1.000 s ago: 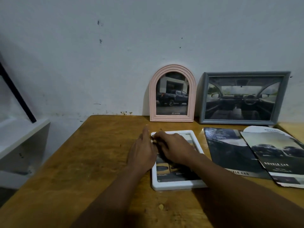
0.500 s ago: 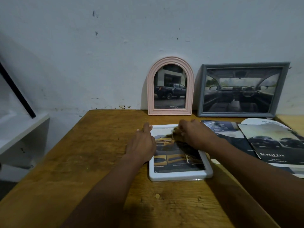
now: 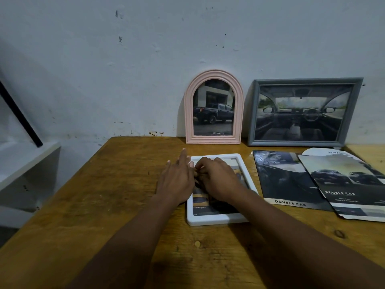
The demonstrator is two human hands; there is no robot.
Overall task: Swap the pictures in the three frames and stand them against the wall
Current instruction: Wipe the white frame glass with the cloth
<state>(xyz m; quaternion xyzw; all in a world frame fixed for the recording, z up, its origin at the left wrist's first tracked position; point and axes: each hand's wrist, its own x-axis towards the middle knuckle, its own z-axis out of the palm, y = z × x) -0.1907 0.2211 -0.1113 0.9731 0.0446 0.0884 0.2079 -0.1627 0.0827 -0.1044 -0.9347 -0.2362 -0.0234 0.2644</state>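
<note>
White frame (image 3: 218, 221) lay flat on wooden table (image 3: 104, 195). Left hand (image 3: 177, 180) flat, fingers straight, on its left edge; right hand (image 3: 216, 180) curled over its picture (image 3: 200, 202), grip unclear. Pink arched frame (image 3: 214, 140) and grey frame (image 3: 295, 142) leaned on wall (image 3: 187, 38).

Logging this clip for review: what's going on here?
A person works on a white frame lying flat on the wooden table. The left hand rests straight-fingered along its left edge; the right hand, fingers curled, is on the picture inside, grip unclear. A pink arched frame and a grey frame lean against the wall. Two loose car brochure pages lie to the right.
</note>
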